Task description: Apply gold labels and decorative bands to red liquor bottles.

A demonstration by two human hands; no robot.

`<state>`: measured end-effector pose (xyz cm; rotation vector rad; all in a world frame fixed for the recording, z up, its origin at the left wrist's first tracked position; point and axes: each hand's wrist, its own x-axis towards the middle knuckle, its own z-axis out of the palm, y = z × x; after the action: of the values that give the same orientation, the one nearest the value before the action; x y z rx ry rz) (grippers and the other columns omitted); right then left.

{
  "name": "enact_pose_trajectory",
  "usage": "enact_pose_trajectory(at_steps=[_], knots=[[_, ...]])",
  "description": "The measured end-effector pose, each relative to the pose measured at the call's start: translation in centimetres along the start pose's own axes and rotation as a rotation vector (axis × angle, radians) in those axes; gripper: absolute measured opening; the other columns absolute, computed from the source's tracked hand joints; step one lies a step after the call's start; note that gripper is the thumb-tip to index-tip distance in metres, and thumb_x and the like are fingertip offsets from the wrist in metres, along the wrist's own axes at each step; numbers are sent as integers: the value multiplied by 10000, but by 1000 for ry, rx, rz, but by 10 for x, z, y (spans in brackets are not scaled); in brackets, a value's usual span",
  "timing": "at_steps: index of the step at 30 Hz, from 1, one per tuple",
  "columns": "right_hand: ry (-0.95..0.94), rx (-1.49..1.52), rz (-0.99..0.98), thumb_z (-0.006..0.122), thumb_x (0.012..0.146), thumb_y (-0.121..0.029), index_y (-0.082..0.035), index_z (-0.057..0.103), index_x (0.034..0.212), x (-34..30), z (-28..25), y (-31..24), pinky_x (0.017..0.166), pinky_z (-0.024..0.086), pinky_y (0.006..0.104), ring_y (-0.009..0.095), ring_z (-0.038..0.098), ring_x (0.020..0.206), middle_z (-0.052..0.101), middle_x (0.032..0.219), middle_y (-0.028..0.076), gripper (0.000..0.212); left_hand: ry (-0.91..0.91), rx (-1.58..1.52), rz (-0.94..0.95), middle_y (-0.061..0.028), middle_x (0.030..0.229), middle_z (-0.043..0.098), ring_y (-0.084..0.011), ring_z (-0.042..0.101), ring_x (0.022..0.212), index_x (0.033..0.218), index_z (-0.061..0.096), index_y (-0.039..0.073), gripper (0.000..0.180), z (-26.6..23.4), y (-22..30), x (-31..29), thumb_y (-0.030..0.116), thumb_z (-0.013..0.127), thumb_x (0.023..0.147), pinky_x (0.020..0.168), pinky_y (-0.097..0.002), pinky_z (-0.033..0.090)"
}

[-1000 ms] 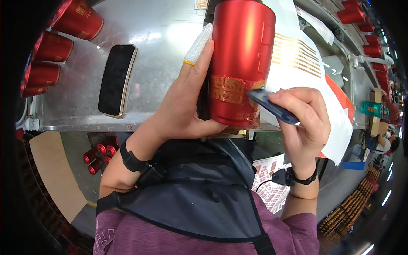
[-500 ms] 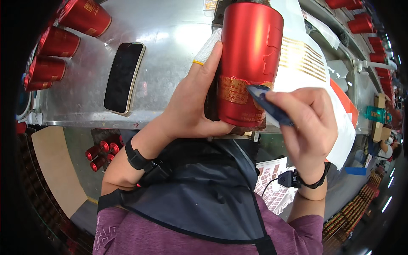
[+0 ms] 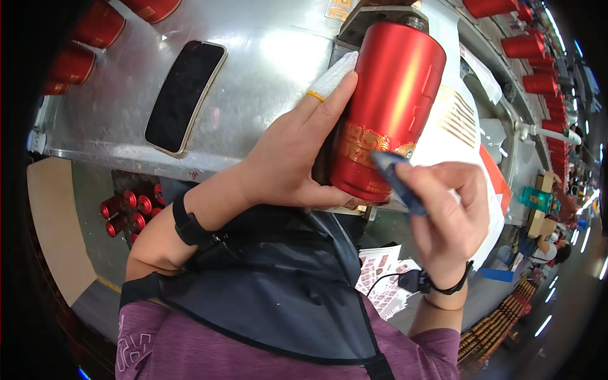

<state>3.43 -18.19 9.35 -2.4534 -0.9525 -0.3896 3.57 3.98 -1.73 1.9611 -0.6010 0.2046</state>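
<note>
Metal worktop [image 3: 114,120], red canister [image 3: 396,95] at its near edge, long axis running away, far end leaning right.
Left hand [image 3: 288,152] nearer, touching canister's left side, fingers spread along wall, thumb by near end, can't tell if gripping; right hand [image 3: 453,212] right of canister's near end, fingers pinching dark blue tool [image 3: 405,187], tip pointing leftward at canister's gold patch [image 3: 362,144], contact unclear from blur.

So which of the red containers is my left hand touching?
The large central red container: your left hand lies along its left side. The other red containers sit apart from that hand.
</note>
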Motion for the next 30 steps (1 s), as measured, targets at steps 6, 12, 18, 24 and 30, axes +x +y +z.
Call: enact_pose_trajectory(at_steps=[6, 12, 18, 24, 30], knots=[[-26, -55, 88, 769, 606, -21, -74, 794, 981, 3, -3, -10, 602, 494, 307, 208, 622, 742, 653, 823, 58, 380, 36, 25, 28, -217, 1343, 515, -379, 541, 1081, 1593, 162, -30, 1316, 1, 2, 2, 356, 932, 598, 943, -423, 452], [15, -91, 13, 777, 605, -12, -74, 797, 975, 2, 2, -3, 601, 490, 302, 204, 613, 729, 646, 814, 50, 376, 60, 83, 61, -240, 1177, 573, -391, 586, 1009, 1574, 204, -34, 1273, 1, 4, 3, 449, 905, 628, 887, -429, 510], [-48, 62, 90, 741, 630, 66, -81, 778, 1046, 3, -5, -4, 642, 499, 301, 217, 629, 755, 612, 810, 59, 442, 16, 51, 40, -237, 1165, 567, -385, 576, 1007, 1575, 191, -41, 1281, 2, -2, 2, 448, 904, 630, 880, -428, 502], [-16, 111, 88, 721, 610, 105, -72, 777, 1050, -11, -4, -4, 709, 528, 319, 232, 661, 809, 658, 880, 95, 478, -1, -23, 36, -246, 1198, 549, -395, 562, 1045, 1581, 140, -43, 1283, 4, -6, 1, 393, 902, 645, 916, -433, 486], [-38, 107, -16, 713, 590, 80, -67, 773, 1053, -11, -1, 2, 678, 514, 315, 232, 648, 786, 655, 876, 92, 489, -14, -43, 68, -255, 1278, 529, -407, 548, 1104, 1582, 113, -46, 1251, 3, -8, 2, 321, 884, 667, 985, -444, 458]])
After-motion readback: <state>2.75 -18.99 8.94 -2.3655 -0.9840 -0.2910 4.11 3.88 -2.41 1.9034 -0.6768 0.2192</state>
